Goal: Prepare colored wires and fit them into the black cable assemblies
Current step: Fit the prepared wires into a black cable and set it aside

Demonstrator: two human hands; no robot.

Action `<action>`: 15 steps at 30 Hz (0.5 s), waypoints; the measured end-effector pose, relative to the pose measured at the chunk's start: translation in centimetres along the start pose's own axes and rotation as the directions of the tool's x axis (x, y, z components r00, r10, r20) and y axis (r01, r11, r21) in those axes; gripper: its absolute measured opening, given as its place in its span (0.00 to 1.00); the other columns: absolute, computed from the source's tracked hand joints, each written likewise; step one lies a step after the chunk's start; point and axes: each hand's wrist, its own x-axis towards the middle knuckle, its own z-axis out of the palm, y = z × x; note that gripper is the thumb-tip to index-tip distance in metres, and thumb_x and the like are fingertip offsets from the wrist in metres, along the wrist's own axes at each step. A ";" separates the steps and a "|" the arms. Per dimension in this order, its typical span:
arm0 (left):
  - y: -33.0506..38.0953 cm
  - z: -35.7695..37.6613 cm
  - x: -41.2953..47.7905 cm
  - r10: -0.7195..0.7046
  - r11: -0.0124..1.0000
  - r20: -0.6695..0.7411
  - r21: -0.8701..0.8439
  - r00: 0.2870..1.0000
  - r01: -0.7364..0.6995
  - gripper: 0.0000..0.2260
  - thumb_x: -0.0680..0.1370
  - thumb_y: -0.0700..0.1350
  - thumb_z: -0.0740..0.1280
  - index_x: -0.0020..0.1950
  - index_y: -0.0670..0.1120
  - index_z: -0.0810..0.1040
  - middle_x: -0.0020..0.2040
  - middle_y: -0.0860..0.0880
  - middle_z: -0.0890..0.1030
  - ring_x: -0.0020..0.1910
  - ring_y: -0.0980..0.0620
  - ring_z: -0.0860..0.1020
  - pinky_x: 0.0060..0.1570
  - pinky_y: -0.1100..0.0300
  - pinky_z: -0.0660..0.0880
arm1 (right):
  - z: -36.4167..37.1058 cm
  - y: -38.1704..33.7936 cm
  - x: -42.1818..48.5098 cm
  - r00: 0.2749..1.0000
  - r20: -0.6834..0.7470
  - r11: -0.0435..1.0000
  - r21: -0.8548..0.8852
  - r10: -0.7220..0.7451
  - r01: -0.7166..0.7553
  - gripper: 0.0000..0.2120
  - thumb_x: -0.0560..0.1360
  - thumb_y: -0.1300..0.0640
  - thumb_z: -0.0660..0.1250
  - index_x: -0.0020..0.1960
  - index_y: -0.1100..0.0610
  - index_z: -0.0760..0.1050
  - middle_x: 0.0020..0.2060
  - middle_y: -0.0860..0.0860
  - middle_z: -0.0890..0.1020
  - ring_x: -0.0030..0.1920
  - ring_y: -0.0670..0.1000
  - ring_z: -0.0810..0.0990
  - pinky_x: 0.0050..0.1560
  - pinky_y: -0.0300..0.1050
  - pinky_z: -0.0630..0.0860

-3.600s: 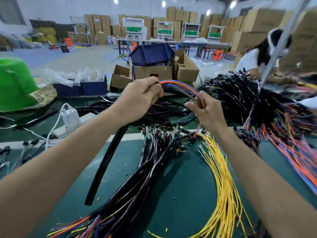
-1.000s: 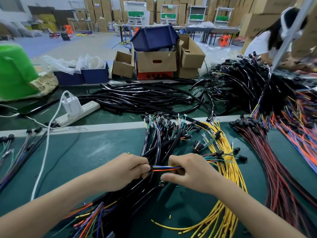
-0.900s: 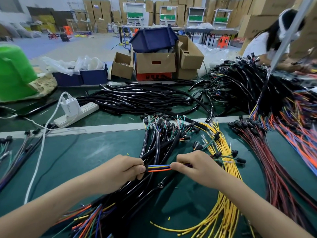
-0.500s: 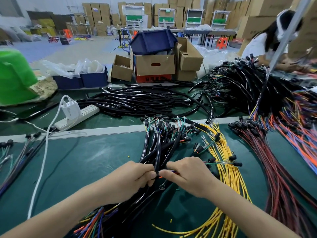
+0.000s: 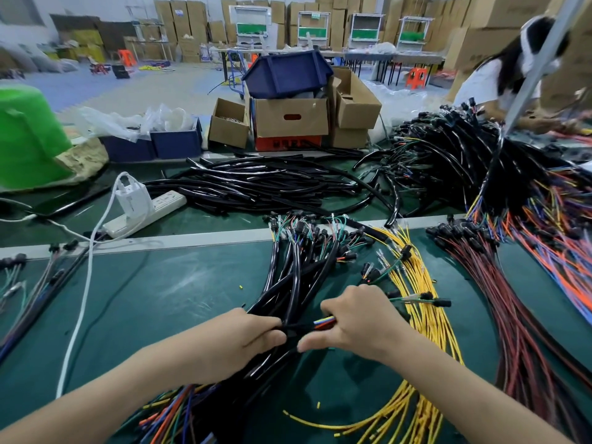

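Both hands have drawn slightly apart since half a second ago, baring a short stretch of coloured wires point(image 5: 324, 322) between them. On the left hand point(image 5: 243, 341) the grip is curled round the end of a black sleeve point(image 5: 296, 327). On the right hand point(image 5: 355, 322) the grip pinches the yellow, blue and orange-red strands just where they meet that sleeve. This happens near the front middle of the green worktop point(image 5: 176, 290), over a bundle of black cable assemblies point(image 5: 294, 274) that fans away toward the worktop's centre. Yellow wires point(image 5: 419, 283) lie just beside the right hand, with dark red wires point(image 5: 512, 302) further toward the right edge. A power strip point(image 5: 144, 213) sits toward the left, and a pile of black tubing point(image 5: 256, 184) lies beyond the centre. Cardboard boxes point(image 5: 291, 116) stand along the far edge, and another person point(image 5: 493, 78) works at the far right corner.
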 end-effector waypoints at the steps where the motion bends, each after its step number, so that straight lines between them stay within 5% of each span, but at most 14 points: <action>1: 0.0 0.1 0.0 0.001 1.000 -0.006 0.012 1.000 -0.001 0.15 0.82 0.52 0.55 0.44 0.42 0.70 0.26 0.53 0.66 0.25 0.57 0.66 0.29 0.67 0.61 | 0.1 -0.4 0.0 1.000 0.001 1.000 -0.014 -0.010 0.010 0.36 0.54 0.17 0.42 0.28 0.52 0.58 0.24 0.47 0.63 0.29 0.53 0.67 0.29 0.45 0.59; 5: -0.3 0.0 -0.6 -0.005 1.000 -0.009 0.016 1.000 0.005 0.14 0.82 0.53 0.55 0.43 0.45 0.69 0.25 0.56 0.69 0.25 0.56 0.66 0.27 0.68 0.60 | 1.1 -0.4 -0.2 0.999 -0.023 0.999 -0.010 -0.046 0.046 0.35 0.61 0.19 0.49 0.33 0.53 0.62 0.28 0.48 0.72 0.33 0.54 0.74 0.34 0.45 0.63; 9: -1.0 -0.6 -1.2 -0.021 1.000 -0.037 -0.018 0.999 0.020 0.15 0.81 0.54 0.54 0.40 0.46 0.66 0.27 0.51 0.65 0.26 0.53 0.62 0.29 0.65 0.61 | 1.0 1.8 -0.6 0.995 -0.071 0.998 -0.006 0.066 -0.067 0.25 0.71 0.28 0.54 0.44 0.50 0.71 0.38 0.49 0.81 0.44 0.54 0.79 0.38 0.44 0.66; 15: -0.5 -0.7 -0.2 -0.038 0.999 -0.075 -0.014 0.996 0.037 0.15 0.82 0.52 0.54 0.41 0.45 0.67 0.27 0.50 0.65 0.26 0.53 0.62 0.28 0.66 0.60 | 0.4 1.4 -0.2 0.996 -0.018 0.992 -0.087 0.088 -0.089 0.26 0.72 0.27 0.52 0.37 0.51 0.66 0.36 0.50 0.79 0.41 0.55 0.80 0.36 0.43 0.66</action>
